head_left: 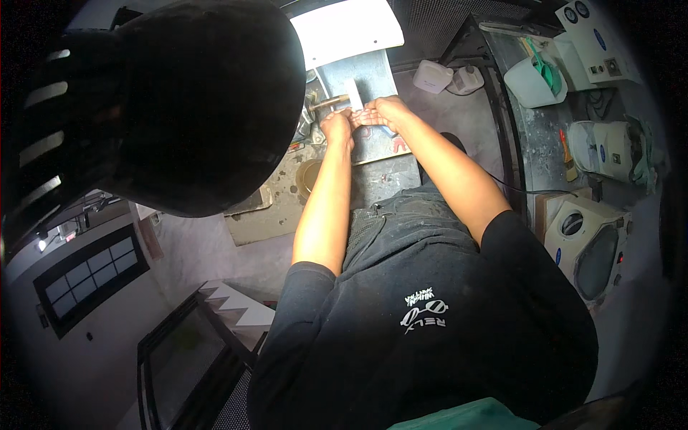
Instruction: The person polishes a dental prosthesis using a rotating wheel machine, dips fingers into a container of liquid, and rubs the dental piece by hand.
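Leaving little room, left hand (pixel 337 127) and right hand (pixel 385 112) crowd white wheel's edge (pixel 355 96).

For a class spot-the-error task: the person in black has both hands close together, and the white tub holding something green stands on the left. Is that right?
Not quite: the head view shows the white tub on the right, not the left. The left hand and right hand are indeed close together.
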Motion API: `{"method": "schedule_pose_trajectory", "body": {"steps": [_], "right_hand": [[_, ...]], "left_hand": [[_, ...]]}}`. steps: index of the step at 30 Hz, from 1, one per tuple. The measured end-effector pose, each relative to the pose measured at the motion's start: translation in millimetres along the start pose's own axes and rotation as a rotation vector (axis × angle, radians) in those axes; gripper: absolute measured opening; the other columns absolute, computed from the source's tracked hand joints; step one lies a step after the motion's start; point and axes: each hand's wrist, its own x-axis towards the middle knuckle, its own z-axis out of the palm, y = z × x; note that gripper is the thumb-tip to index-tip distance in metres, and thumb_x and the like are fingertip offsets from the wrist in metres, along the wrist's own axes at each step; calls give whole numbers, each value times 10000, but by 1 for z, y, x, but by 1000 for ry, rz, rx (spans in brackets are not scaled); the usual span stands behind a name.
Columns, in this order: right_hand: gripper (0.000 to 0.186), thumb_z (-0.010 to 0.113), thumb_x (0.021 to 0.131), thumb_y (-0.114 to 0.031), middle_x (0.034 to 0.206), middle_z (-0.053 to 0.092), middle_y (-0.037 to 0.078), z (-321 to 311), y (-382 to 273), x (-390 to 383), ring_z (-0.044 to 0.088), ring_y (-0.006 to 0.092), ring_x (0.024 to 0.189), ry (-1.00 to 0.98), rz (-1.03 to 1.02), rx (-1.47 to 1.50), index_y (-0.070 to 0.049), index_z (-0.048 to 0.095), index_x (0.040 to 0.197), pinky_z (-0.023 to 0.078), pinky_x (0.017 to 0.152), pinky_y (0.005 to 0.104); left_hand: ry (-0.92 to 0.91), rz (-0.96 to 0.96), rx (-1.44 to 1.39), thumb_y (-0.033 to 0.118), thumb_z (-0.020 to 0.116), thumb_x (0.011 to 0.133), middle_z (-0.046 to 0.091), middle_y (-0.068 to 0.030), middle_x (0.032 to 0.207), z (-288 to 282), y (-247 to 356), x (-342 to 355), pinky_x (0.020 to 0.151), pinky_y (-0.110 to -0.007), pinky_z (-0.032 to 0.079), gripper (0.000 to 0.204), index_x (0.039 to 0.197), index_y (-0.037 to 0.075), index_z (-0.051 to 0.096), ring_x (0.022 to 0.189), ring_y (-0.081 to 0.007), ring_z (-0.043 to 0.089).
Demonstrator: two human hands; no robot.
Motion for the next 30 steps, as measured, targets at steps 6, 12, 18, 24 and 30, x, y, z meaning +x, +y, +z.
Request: {"method": "schedule_pose_trajectory", "body": {"steps": [6,12,18,24,30], "right_hand": [[182,476,844,-19,825,634,217,-2,1,2,660,255,709,21,0,-3,143,542,893,573,670,309],[193,452,844,-17,859,634,240,-1,1,3,664,266,733,-25,8,-14,148,540,893,572,679,309],[211,441,852,-24,873,634,242,-1,1,2,664,274,736,-33,3,-16,155,536,914,571,686,309],[173,491,860,-6,812,633,217,2,6,-3,662,253,695,11,-142,-129,152,530,918,572,635,319],[140,512,837,14,746,630,198,2,12,-7,653,237,633,50,-239,-141,138,561,880,561,556,297]], "left_hand": [[11,-2,11,-26,514,815,598,-157,710,2,3,-3,487,-305,519,76,834,-89,552,550,-219,594],[-17,4,-3,-13,509,817,601,-160,707,-3,-1,3,491,-301,523,81,829,-79,555,551,-226,600],[-36,4,-10,-12,508,818,606,-165,718,-5,-4,6,496,-305,529,76,824,-71,556,571,-223,608],[-20,31,58,25,519,859,618,-133,754,-6,-9,1,513,-280,527,74,866,-39,555,607,-193,619],[8,58,52,26,536,864,623,-115,818,-4,-12,-13,561,-256,532,86,923,-37,546,675,-175,625]]}}
